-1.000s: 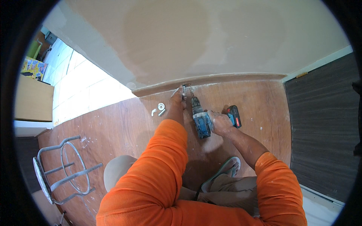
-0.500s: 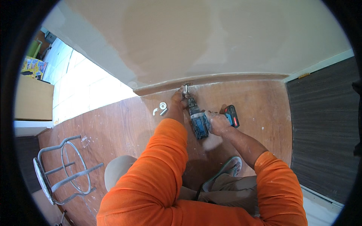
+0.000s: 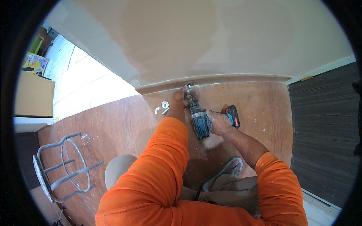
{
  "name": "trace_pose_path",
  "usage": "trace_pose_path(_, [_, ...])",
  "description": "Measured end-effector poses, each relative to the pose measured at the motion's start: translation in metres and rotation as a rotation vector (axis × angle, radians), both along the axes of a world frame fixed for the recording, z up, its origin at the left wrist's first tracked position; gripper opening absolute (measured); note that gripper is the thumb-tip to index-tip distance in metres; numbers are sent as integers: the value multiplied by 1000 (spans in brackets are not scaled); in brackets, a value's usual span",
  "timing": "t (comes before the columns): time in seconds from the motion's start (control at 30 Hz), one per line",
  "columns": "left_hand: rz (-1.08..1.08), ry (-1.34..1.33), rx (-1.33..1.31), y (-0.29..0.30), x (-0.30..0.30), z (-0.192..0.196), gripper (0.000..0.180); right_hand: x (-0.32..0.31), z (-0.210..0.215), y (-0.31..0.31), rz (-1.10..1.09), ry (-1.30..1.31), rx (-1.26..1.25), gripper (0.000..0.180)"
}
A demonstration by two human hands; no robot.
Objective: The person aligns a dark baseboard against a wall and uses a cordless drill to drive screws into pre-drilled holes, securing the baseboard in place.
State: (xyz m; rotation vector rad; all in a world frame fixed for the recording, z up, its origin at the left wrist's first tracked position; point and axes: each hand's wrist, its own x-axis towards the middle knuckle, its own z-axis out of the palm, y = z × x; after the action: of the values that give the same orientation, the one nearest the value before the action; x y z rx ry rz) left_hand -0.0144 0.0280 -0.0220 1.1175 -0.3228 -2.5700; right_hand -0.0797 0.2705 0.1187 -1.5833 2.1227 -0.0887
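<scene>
Two hands are down at the foot of the wall [image 3: 169,37], and I am minding both from afar. My right hand [image 3: 220,123] has a full grip wrapped round the handle of the drill [image 3: 201,122], which is turned on its side low by the floor [image 3: 264,109], its battery [image 3: 233,116] out to the right. My left hand [image 3: 180,97] has a narrow grip, pinching a small metal piece [image 3: 189,87] at the skirting [image 3: 245,78]. The chuck [image 3: 193,102] points toward that piece, just beside my left fingers; what joins the two, if anything, is too small to make out.

Alignment looks to me like the main point: I would want drill and metal piece on one straight line. The drill's nose leans slightly left from this view, though the lens may bend that, so I would check it from lower down. I would start slow, push lightly and evenly, and brace my right wrist against a twist. My left fingertips sit close to the chuck, so I would pinch well forward and let go if the piece began to turn.

A ring [image 3: 165,104] and a white scrap [image 3: 157,110] lie left of my left forearm, near enough to knock.
</scene>
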Motion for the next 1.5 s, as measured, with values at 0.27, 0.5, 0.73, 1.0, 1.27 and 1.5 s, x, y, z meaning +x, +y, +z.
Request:
trace_pose_path(0.27, [113, 32, 59, -11, -11, -29, 12, -4, -2, 5, 9, -12, -45, 67])
trace_pose_path(0.5, [189, 14, 106, -7, -10, -11, 8, -6, 6, 8, 6, 4, -23, 65])
trace_pose_path(0.73, [340, 28, 56, 0, -15, -15, 8, -4, 10, 6, 6, -5, -47, 59])
trace_pose_path(1.0, [234, 32, 61, -13, -20, -39, 5, -3, 11, 8, 4, -11, -50, 61])
trace_pose_path(1.27, [257, 52, 49, -12, -16, -14, 4, -3, 9, 8, 12, -9, -72, 59])
trace_pose_path(1.5, [183, -3, -4, 8, -10, 56, 8, -5, 7, 9, 14, -23, -71, 60])
